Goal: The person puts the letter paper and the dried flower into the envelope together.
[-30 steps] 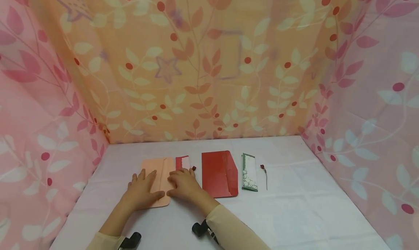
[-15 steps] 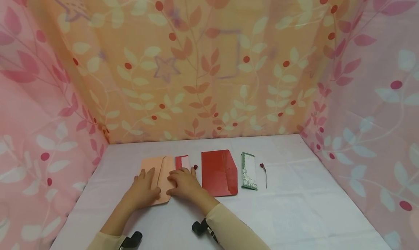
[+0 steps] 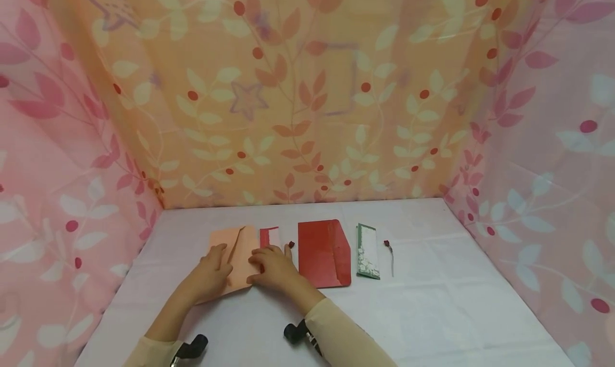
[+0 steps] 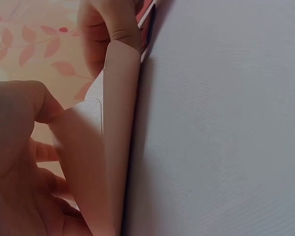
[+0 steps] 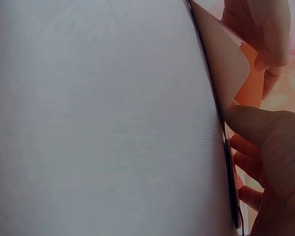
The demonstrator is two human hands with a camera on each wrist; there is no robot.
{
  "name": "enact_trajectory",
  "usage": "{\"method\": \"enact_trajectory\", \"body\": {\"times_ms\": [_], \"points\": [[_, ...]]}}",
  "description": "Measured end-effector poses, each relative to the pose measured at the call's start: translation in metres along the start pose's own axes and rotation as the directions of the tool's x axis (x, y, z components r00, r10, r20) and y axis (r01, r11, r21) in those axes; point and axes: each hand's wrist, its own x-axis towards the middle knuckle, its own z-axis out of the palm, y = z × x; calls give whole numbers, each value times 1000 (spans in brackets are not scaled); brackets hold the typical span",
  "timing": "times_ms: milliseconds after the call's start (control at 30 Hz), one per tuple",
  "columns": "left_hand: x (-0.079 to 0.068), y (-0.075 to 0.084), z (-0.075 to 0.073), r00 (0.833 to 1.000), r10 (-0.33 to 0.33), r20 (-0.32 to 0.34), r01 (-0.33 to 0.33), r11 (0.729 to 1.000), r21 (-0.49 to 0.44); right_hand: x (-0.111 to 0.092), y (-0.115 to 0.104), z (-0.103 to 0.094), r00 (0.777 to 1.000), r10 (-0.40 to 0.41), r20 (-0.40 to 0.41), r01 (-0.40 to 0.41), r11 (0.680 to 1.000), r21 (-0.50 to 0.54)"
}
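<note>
A peach envelope lies on the table at left, its mouth gaping along the crease between body and flap. My left hand pinches the body panel, thumb on the near side and fingers over the top. In the left wrist view the lifted panel stands away from the flap. My right hand holds the flap's right part, thumb at its near edge and fingers curled over it. Just behind the right hand are a red-and-white card and a small red flower head, both partly hidden.
Right of the hands lies a red envelope, flap to the right. Beyond it are a green-bordered white card and a small red rose on a thin stem. A white cloth covers the table; patterned curtains enclose it.
My left hand has drawn its thumb back and lifted the body panel, so the peach envelope's mouth has widened and its near edge tilts up. The right hand stays at the flap.
</note>
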Motion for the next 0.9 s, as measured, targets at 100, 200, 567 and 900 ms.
{"method": "enact_trajectory", "body": {"times_ms": [100, 200, 567, 900], "points": [[0, 1, -1, 1000, -11, 23, 12, 1000, -23, 0, 2, 1, 1000, -4, 0, 4, 1000, 17], [0, 1, -2, 999, -20, 36, 21, 999, -36, 1, 3, 0, 1000, -20, 11, 19, 999, 26], [0, -1, -1, 1000, -13, 11, 13, 1000, 3, 3, 3, -15, 995, -90, -35, 93, 993, 72], [0, -2, 2, 1000, -29, -3, 29, 1000, 9, -5, 11, -37, 979, 115, -167, -85, 981, 177]]}}
